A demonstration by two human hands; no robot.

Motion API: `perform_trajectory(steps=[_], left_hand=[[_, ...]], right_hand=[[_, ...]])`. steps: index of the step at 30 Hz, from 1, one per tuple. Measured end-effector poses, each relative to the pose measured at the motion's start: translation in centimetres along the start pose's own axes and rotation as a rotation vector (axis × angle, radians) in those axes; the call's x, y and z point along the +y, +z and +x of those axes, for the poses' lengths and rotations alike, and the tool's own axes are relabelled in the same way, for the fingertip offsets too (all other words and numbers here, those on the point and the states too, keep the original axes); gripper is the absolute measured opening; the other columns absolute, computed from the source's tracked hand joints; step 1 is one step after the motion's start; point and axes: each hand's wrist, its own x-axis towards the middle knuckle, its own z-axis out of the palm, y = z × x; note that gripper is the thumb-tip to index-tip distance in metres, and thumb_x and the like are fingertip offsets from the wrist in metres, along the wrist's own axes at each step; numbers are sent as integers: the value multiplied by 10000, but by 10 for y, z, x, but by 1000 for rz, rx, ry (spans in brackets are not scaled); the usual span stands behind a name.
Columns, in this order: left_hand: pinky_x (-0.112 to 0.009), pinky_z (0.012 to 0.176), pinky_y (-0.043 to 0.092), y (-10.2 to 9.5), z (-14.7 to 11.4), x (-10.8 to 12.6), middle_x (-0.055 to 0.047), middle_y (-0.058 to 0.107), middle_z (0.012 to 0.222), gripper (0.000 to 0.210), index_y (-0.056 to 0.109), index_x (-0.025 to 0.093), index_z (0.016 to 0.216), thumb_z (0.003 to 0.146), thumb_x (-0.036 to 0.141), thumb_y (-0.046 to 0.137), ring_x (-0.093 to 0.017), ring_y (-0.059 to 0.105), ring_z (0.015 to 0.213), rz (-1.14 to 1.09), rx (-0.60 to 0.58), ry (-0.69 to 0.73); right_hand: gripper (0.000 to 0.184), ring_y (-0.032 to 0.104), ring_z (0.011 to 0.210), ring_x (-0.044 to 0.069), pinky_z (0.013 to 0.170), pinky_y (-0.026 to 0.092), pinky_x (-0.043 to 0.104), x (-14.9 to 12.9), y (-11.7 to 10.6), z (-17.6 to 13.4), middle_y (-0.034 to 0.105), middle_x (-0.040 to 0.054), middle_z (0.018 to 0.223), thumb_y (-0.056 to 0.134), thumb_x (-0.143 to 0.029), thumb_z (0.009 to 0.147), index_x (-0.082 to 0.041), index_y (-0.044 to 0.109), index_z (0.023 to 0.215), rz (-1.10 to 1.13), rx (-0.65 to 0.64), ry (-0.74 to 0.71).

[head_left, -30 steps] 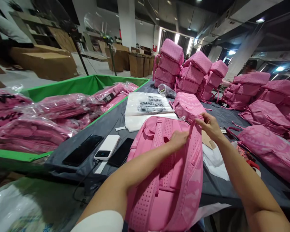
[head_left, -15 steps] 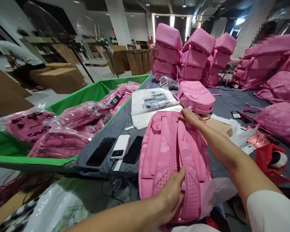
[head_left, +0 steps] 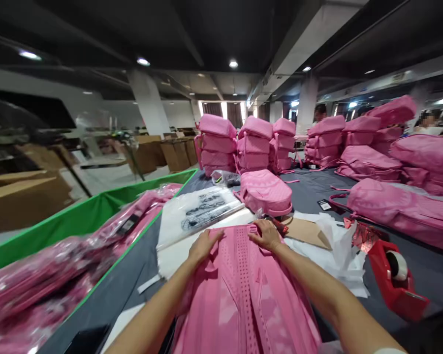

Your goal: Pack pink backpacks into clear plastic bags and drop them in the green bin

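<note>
A pink backpack (head_left: 236, 295) lies in front of me with its perforated shoulder straps facing up. At its top left corner, my left hand (head_left: 204, 246) is closed on the edge, thumb on the upper side. My right hand (head_left: 266, 236) grips the top edge near the strap's upper end, its fingers bent over the fabric. Just beyond the backpack are white printed plastic bags (head_left: 195, 216) in a flat pile. Another pink backpack (head_left: 266, 191) lies on the table past my right hand.
Stacks of pink backpacks (head_left: 217, 142) stand along the far side. At the right are a red tape dispenser (head_left: 395, 280) and crumpled white paper (head_left: 339, 236). A green-rimmed bin (head_left: 96, 206) holds plastic-wrapped pink bags on the left. A dark phone (head_left: 88, 339) lies at the lower left.
My left hand has moved from the straps up to the backpack's top left corner. My right hand stays at the top edge. The view has tilted up and turned right.
</note>
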Motion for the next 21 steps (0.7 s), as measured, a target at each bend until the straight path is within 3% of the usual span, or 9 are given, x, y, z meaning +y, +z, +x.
perform_trajectory(steps=[4, 7, 10, 13, 16, 19, 21], left_hand=[[-473, 1062, 471, 26, 9, 1, -163, 681, 1331, 574, 642, 164, 1226, 806, 543, 544, -359, 609, 1265, 104, 5, 157], [-466, 1056, 487, 34, 3, -12, -142, 722, 1229, 530, 670, 172, 1170, 755, 481, 552, -341, 645, 1181, 112, 2, 292], [-465, 1026, 528, 40, -6, -29, -110, 720, 1157, 483, 673, 209, 1109, 774, 526, 531, -327, 670, 1110, 6, 105, 368], [-491, 1051, 527, 47, -24, -42, -98, 678, 1192, 444, 656, 245, 1116, 823, 544, 508, -336, 645, 1158, -15, 278, 436], [-516, 1076, 510, 55, -50, -48, -133, 646, 1232, 419, 641, 221, 1158, 895, 507, 485, -351, 609, 1209, 24, 369, 545], [-537, 1076, 494, 65, -77, -51, -171, 644, 1225, 398, 640, 172, 1192, 959, 439, 459, -361, 585, 1224, 67, 379, 636], [-523, 1057, 498, 70, -91, -58, -161, 665, 1193, 370, 649, 170, 1208, 983, 382, 445, -347, 594, 1196, 88, 318, 653]], right_hand=[[424, 644, 1076, 276, 1008, 465, 427, 13, 9, -2, 715, 120, 1125, 757, -468, 853, -180, 663, 1149, 38, 82, -27], [476, 638, 1120, 272, 1035, 464, 420, 6, 13, -6, 706, 121, 1165, 819, -427, 801, -174, 646, 1164, 92, 84, -66], [511, 628, 1150, 264, 1048, 467, 398, -5, 10, -13, 699, 118, 1191, 863, -426, 768, -174, 641, 1154, 109, 58, -100], [539, 600, 1187, 268, 1066, 458, 408, -16, -2, -28, 687, 127, 1242, 846, -457, 797, -184, 628, 1209, 68, 53, -128], [463, 587, 1174, 283, 1060, 454, 442, -28, -19, -50, 692, 139, 1228, 782, -414, 874, -183, 627, 1245, -3, -8, -134], [353, 599, 1093, 287, 1005, 472, 442, -37, -33, -75, 698, 146, 1149, 767, -344, 891, -165, 658, 1176, -68, -107, -110], [317, 599, 1065, 287, 977, 475, 437, -39, -38, -89, 692, 143, 1119, 775, -339, 885, -169, 669, 1130, -81, -153, -98]])
